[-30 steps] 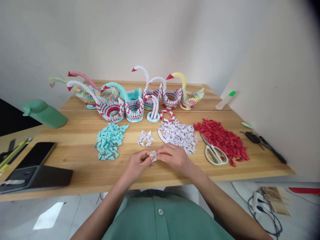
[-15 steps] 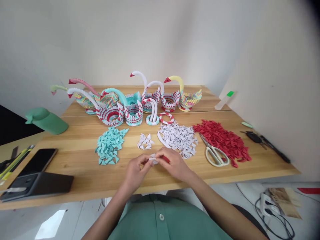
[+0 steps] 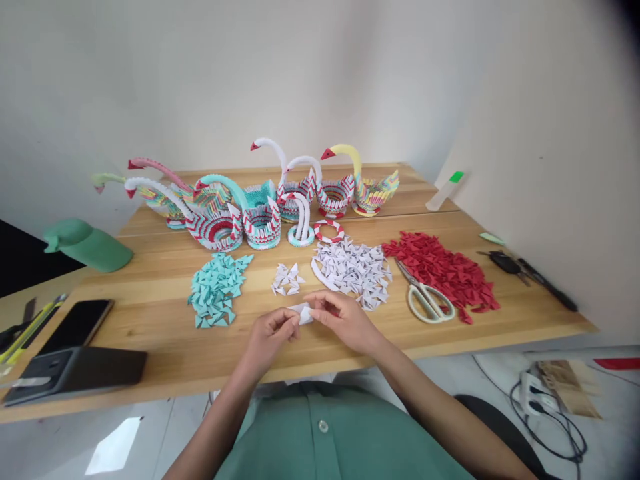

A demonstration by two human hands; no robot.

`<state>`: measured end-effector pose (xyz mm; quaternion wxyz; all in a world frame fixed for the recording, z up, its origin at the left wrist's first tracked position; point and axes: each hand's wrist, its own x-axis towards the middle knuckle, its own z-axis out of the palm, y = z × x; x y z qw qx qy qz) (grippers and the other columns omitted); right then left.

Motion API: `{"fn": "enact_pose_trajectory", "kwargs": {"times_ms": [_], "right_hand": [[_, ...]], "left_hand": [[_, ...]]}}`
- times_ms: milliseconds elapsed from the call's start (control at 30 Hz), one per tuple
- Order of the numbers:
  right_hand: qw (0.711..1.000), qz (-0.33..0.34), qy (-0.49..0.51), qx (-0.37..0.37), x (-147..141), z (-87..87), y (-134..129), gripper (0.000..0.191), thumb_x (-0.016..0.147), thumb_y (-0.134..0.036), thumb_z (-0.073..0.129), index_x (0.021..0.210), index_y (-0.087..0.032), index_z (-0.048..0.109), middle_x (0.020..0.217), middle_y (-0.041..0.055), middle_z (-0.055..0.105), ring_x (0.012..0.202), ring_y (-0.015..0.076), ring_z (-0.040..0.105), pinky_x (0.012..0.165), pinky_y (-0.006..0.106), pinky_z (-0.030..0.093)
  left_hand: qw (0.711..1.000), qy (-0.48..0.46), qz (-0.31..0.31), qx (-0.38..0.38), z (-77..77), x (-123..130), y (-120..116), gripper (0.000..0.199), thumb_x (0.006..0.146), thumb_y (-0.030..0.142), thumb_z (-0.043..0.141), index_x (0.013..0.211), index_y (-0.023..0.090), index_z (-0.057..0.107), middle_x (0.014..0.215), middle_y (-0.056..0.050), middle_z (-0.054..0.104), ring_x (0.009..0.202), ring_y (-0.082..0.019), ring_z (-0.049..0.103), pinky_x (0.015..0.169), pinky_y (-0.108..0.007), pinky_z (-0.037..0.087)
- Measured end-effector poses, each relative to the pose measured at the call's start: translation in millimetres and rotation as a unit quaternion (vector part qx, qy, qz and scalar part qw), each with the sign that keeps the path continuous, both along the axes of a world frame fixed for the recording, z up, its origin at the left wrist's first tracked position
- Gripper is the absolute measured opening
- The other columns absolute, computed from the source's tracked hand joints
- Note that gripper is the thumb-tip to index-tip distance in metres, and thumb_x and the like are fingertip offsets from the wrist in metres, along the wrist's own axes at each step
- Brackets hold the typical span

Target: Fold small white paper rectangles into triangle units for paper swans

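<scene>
Head view is cutting off both forearms at the bottom edge; the green shirt is filling the lower middle. The small white paper piece (image 3: 303, 312) is partly hidden by fingertips, so its folds are hard to make out. The top right corner is darkening into shadow.

Left hand (image 3: 267, 335) is pinching the left end of the paper piece, fingers curled in close around it. Right hand (image 3: 345, 320) is gripping the right end, thumb and forefinger closing on it, the other fingers loosely bent. Both hands are holding the piece above the near edge of the tabletop (image 3: 150, 320), just in front of a small cluster of white triangles (image 3: 287, 279).

The piece is lying roughly level, its long axis running left to right between the hands; which way its tip is pointing cannot be told.

Scissors (image 3: 425, 300) are lying between the white pile (image 3: 353, 267) and the red pile (image 3: 443, 270), handles toward the person.
</scene>
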<state>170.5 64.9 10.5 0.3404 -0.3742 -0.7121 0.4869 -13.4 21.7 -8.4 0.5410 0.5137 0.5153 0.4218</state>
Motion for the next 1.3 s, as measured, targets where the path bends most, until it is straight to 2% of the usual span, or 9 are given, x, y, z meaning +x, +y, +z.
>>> {"fn": "enact_pose_trajectory", "kwargs": {"times_ms": [133, 233, 333, 433, 533, 667, 933, 1133, 1300], "right_hand": [[0.999, 0.014, -0.021, -0.033, 0, -1.8, 1, 0.023, 0.085, -0.029, 0.06, 0.103, -0.017, 0.068, 0.07, -0.0022, 0.054, 0.061, 0.0107, 0.045, 0.057, 0.022, 0.036], [0.997, 0.025, -0.049, -0.055, 0, -0.2, 1, 0.018, 0.083, -0.032, 0.063, 0.084, -0.016, 0.069, 0.063, -0.0037, 0.051, 0.056, 0.0093, 0.041, 0.053, 0.021, 0.031], [0.998, 0.02, -0.044, -0.051, 0, 2.7, -1, 0.023, 0.084, -0.033, 0.061, 0.069, -0.015, 0.063, 0.059, -0.0044, 0.049, 0.055, 0.0087, 0.038, 0.052, 0.021, 0.029], [0.998, 0.002, -0.024, -0.063, 0, 5.5, -3, 0.025, 0.084, -0.036, 0.059, 0.07, -0.016, 0.062, 0.06, -0.0041, 0.05, 0.054, 0.0089, 0.038, 0.051, 0.022, 0.029], [0.997, 0.001, -0.01, -0.078, -2, 5.9, -5, 0.026, 0.084, -0.038, 0.059, 0.07, -0.016, 0.061, 0.059, -0.004, 0.049, 0.054, 0.0089, 0.037, 0.051, 0.022, 0.028], [0.996, 0.008, 0.01, -0.084, -4, 2.8, -6, 0.028, 0.084, -0.039, 0.061, 0.069, -0.015, 0.061, 0.06, -0.0037, 0.05, 0.055, 0.009, 0.037, 0.052, 0.022, 0.029], [0.997, 0.011, 0.002, -0.082, -3, 3.0, -5, 0.029, 0.084, -0.042, 0.061, 0.072, -0.015, 0.064, 0.06, -0.0034, 0.053, 0.055, 0.0091, 0.039, 0.052, 0.022, 0.03], [0.998, 0.019, -0.015, -0.051, -4, 6.0, -4, 0.026, 0.085, -0.036, 0.06, 0.07, -0.015, 0.062, 0.06, -0.0037, 0.052, 0.054, 0.0086, 0.038, 0.051, 0.022, 0.03], [0.999, 0.013, -0.046, -0.005, -4, 6.4, -5, 0.019, 0.085, -0.027, 0.059, 0.07, -0.016, 0.06, 0.061, -0.0041, 0.049, 0.056, 0.009, 0.041, 0.052, 0.021, 0.031]], "left_hand": [[1.0, 0.027, 0.003, 0.016, -0.5, -2, -3, 0.025, 0.082, 0.035, 0.056, 0.065, 0.017, 0.055, 0.057, 0.003, 0.052, 0.056, -0.011, 0.046, 0.057, -0.023, 0.036], [0.999, 0.046, -0.01, 0.024, 3.5, -2, -5, 0.024, 0.082, 0.033, 0.056, 0.065, 0.017, 0.055, 0.057, 0.003, 0.051, 0.056, -0.011, 0.045, 0.057, -0.023, 0.036], [0.999, 0.02, -0.041, 0.016, 8.1, -3, -8, 0.022, 0.082, 0.035, 0.058, 0.071, 0.017, 0.058, 0.06, 0.002, 0.055, 0.058, -0.012, 0.048, 0.059, -0.023, 0.038], [0.999, -0.01, -0.036, 0.005, 8.8, -1, -11, 0.02, 0.076, 0.036, 0.066, 0.08, 0.017, 0.062, 0.064, 0.001, 0.06, 0.061, -0.013, 0.052, 0.061, -0.024, 0.04], [1.0, -0.005, -0.011, 0.006, 5.4, 4, -13, 0.022, 0.073, 0.037, 0.069, 0.072, 0.017, 0.061, 0.062, 0.001, 0.06, 0.059, -0.013, 0.052, 0.061, -0.024, 0.04], [1.0, -0.003, 0.02, 0.004, 2.2, 11, -13, 0.026, 0.077, 0.038, 0.064, 0.064, 0.016, 0.06, 0.058, 0.001, 0.058, 0.057, -0.013, 0.049, 0.058, -0.024, 0.039], [0.999, -0.034, 0.038, -0.02, 7.1, 13, -14, 0.028, 0.075, 0.04, 0.064, 0.06, 0.017, 0.058, 0.055, 0.002, 0.056, 0.056, -0.013, 0.049, 0.059, -0.024, 0.04], [0.998, -0.043, 0.042, -0.017, 3.6, 12, -14, 0.028, 0.076, 0.04, 0.065, 0.06, 0.017, 0.059, 0.055, 0.002, 0.057, 0.056, -0.012, 0.049, 0.058, -0.024, 0.041], [1.0, -0.017, 0.025, 0.006, 3.9, 8, -13, 0.023, 0.078, 0.038, 0.064, 0.073, 0.016, 0.063, 0.062, 0.0, 0.061, 0.06, -0.014, 0.053, 0.061, -0.024, 0.042]]}}
